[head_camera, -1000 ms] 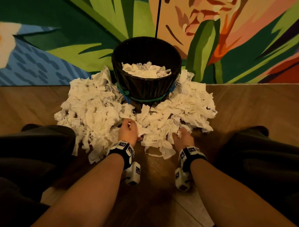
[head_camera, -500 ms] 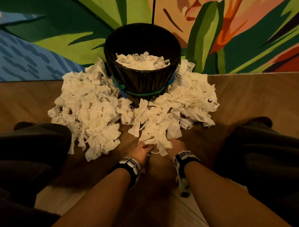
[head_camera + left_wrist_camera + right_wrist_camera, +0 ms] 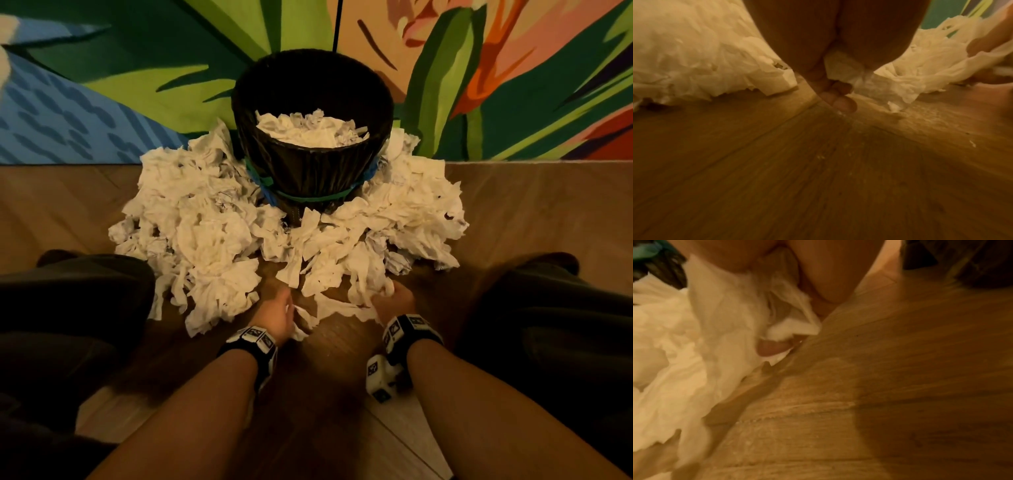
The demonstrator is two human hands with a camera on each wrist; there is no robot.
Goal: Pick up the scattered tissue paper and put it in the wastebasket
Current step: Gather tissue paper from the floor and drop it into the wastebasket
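Bin (image 3: 308,178): black, upright at the far centre of the floor (image 3: 329,394) against the painted wall (image 3: 137,85), partly filled with crumpled tissue (image 3: 310,132); green and blue bands ring its lower wall. Tissue heap (image 3: 205,233): piled on the floor round the bin's left, near and right sides, touching it. Left hand (image 3: 274,317): at the heap's near edge, fingers (image 3: 842,104) curled and pinching a strip of tissue (image 3: 844,68); right hand (image 3: 394,301): just right of it, fingers (image 3: 772,347) clenched round a wad of tissue (image 3: 789,327) at the floor.
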